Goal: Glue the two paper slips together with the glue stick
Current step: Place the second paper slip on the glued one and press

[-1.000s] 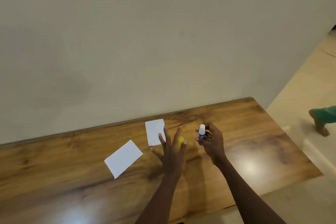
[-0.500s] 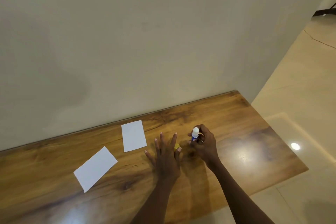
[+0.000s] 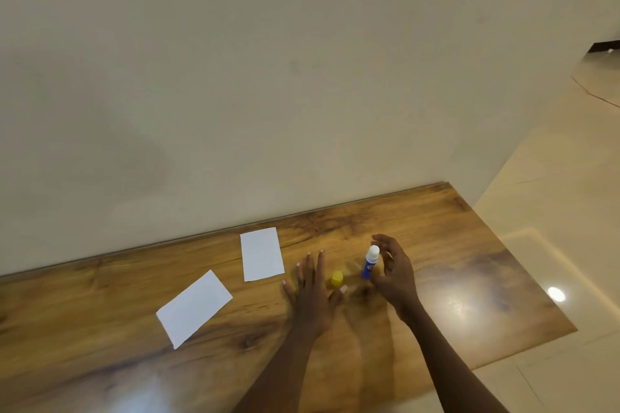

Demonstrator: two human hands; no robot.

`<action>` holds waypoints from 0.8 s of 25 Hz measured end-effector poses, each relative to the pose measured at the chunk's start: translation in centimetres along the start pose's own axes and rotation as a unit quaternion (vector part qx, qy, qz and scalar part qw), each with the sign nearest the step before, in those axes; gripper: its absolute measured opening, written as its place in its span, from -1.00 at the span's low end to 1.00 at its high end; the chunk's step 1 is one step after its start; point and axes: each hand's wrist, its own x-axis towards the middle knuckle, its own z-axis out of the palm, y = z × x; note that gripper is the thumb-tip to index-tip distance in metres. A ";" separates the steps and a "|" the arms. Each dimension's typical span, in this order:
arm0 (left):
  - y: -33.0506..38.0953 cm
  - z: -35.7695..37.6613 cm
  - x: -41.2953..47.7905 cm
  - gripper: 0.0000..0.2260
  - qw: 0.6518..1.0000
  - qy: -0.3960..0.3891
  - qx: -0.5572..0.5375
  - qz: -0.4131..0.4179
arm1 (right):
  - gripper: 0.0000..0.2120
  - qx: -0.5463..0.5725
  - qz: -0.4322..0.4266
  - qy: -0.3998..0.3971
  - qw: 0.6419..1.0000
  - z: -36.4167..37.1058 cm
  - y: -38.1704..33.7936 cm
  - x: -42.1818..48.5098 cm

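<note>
- A wooden table (image 3: 469, 278) with dark, swirling grain and a glossy top; its far edge meets the wall
- A plain cream wall (image 3: 268, 77) fills the upper view; a faint darker patch (image 3: 134, 164) shows at the left
- Pale, shiny floor tiles (image 3: 553, 178) at the right; a round bright reflection (image 3: 556, 294) sits just beside the table's right edge
- A dark shape (image 3: 604, 45) at the far right edge; too little shows to tell what it is

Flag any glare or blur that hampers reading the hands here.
Head view: a bright reflection blows out on the floor; softer sheen on the table beside the right hand; left hand mildly blurred; glue stick legible.
</note>
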 end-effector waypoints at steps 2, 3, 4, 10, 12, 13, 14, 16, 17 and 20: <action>-1.0 -1.4 -0.4 -0.36 0.999 0.026 -0.017 0.011 | -0.36 0.017 -0.028 0.051 0.998 -0.5 -1.1 -0.9; -1.9 -2.3 -0.6 -0.40 0.998 0.062 -0.017 0.011 | -0.38 0.017 -0.062 0.109 0.992 -0.4 -2.0 -1.5; -2.8 -3.3 -0.8 -0.45 0.993 0.115 -0.021 0.004 | -0.44 0.004 -0.103 0.178 0.979 -0.1 -3.0 -2.1; -7.7 -9.7 -2.1 -0.66 0.945 0.284 -0.114 -0.114 | -0.73 -0.173 -0.248 0.164 0.939 8.5 -7.8 -3.5; -8.6 -10.3 -2.0 -0.64 0.969 0.218 -0.081 -0.087 | -0.77 -0.176 -0.152 0.028 0.972 12.2 -7.7 -2.9; -9.2 -10.3 -1.9 -0.63 0.981 0.176 -0.044 -0.065 | -0.73 -0.186 -0.076 -0.026 0.979 13.8 -7.4 -2.4; -9.6 -10.2 -1.8 -0.62 0.990 0.135 0.002 -0.043 | -0.65 -0.218 -0.004 -0.055 0.974 15.1 -6.8 -1.9; -10.5 -9.6 -1.7 -0.60 0.993 0.081 0.083 -0.015 | -0.55 -0.328 0.058 -0.065 0.941 16.6 -5.8 -1.3; -10.8 -9.3 -1.7 -0.60 0.992 0.069 0.106 -0.006 | -0.54 -0.378 0.058 -0.058 0.922 17.0 -5.6 -1.1; -11.4 -8.9 -1.6 -0.60 0.989 0.075 0.123 0.008 | -0.54 -0.369 0.112 -0.045 0.921 17.9 -5.8 -0.1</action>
